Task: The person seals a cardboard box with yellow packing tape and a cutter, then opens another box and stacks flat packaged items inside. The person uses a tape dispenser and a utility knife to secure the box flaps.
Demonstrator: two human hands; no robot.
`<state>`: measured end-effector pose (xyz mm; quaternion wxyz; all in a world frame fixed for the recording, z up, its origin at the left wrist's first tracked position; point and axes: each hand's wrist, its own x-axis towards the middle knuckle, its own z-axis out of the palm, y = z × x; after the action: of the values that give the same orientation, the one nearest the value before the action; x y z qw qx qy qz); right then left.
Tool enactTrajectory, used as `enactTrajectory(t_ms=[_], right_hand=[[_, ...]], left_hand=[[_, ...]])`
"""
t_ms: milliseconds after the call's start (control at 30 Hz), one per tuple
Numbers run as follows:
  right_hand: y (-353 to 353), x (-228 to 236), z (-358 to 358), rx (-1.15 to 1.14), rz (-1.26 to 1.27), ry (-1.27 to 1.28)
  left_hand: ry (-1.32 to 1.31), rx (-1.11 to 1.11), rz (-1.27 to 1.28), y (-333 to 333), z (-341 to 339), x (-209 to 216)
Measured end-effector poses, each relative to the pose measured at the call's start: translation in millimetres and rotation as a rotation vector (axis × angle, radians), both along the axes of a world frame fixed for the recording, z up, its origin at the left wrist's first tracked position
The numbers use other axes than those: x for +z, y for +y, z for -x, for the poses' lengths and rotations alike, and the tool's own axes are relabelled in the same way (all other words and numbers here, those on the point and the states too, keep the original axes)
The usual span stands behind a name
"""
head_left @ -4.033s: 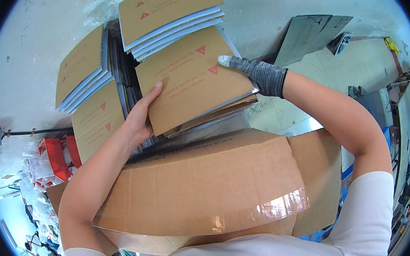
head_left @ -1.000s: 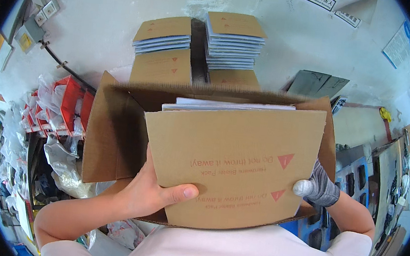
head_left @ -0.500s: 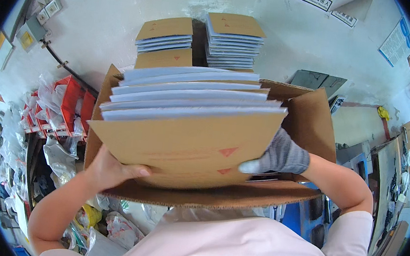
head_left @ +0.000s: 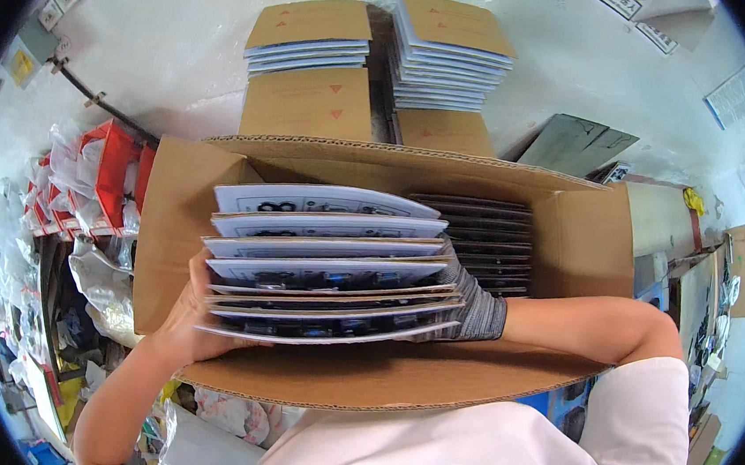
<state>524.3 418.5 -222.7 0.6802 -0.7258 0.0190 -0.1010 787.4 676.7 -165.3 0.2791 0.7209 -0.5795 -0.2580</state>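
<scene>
Between my two hands is a stack of cardboard-backed cards (head_left: 325, 273) with white printed faces and small dark and blue parts on them. My bare left hand (head_left: 186, 318) is closed on the stack's left side, its fingers partly hidden beneath. At the right edge, my right hand (head_left: 477, 302), in a grey glove, grips the same stack; its fingertips are hidden behind the cards. The stack is held within the mouth of an open cardboard box (head_left: 395, 381), over its left part. Inside the box, to the right, stands a row of dark-edged cards (head_left: 489, 234).
Beyond the box, piles of similar cards, a left pile (head_left: 306, 103) and a right pile (head_left: 452, 29), rise against the wall. Red bins (head_left: 103, 175) with clear plastic bags are at the left. Grey panels (head_left: 566, 143) lean at the back right.
The stack has come down into the box and turned, so its card edges and printed faces show instead of the brown back. Both hands moved with it, and the row inside the box is now visible.
</scene>
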Motion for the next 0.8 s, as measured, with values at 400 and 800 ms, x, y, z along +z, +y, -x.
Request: enactTrajectory(t_ms=[400,800], right_hand=[[8.5,-70.5,23.7,0.118,-0.156,0.245],[-23.4,-20.4,17.5,0.218,0.842,0.109]], left_hand=[[-0.142,-0.265,-0.253,-43.9,0.2,29.6],[-0.797,-0.655,-0.563,-56.5,-4.4,48.0]])
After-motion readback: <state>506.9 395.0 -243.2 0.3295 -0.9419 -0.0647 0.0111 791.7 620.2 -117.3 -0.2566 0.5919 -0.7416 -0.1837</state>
